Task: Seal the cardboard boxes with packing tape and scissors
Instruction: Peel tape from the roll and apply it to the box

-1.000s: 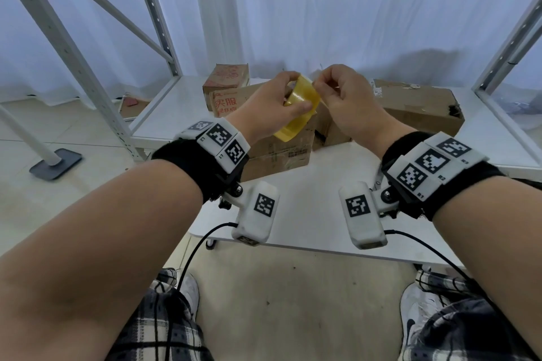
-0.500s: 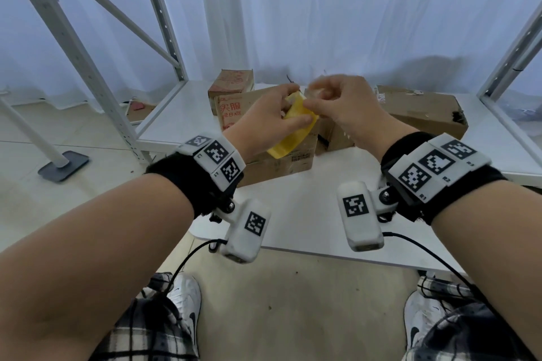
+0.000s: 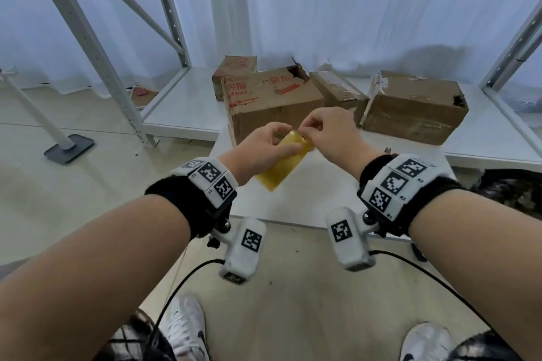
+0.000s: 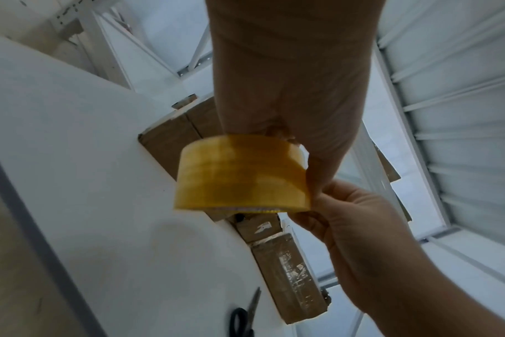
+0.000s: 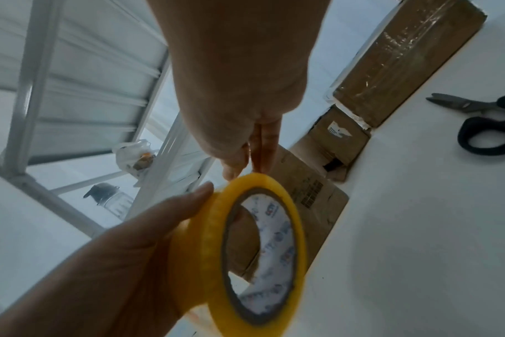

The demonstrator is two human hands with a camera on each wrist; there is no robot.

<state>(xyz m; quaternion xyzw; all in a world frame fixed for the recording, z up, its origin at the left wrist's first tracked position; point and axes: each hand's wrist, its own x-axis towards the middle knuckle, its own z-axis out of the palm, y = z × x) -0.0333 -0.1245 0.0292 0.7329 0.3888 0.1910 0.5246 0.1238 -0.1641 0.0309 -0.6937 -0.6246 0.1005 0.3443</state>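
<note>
Left hand (image 3: 258, 152) grips tape roll (image 3: 281, 165), held up over white table (image 3: 316, 193). Right hand (image 3: 331, 135) pinches at roll's top edge; I think I hunt loose tape end. Do it well: keep roll still, pick with nail, peel slow and straight so strip won't split or stick back.

Cardboard boxes (image 3: 272, 105) wait on table behind hands, near. Scissors (image 5: 487, 123) lie on table beside boxes, not touched yet. Torn box flaps could snag tape. Nothing blocks reach.
</note>
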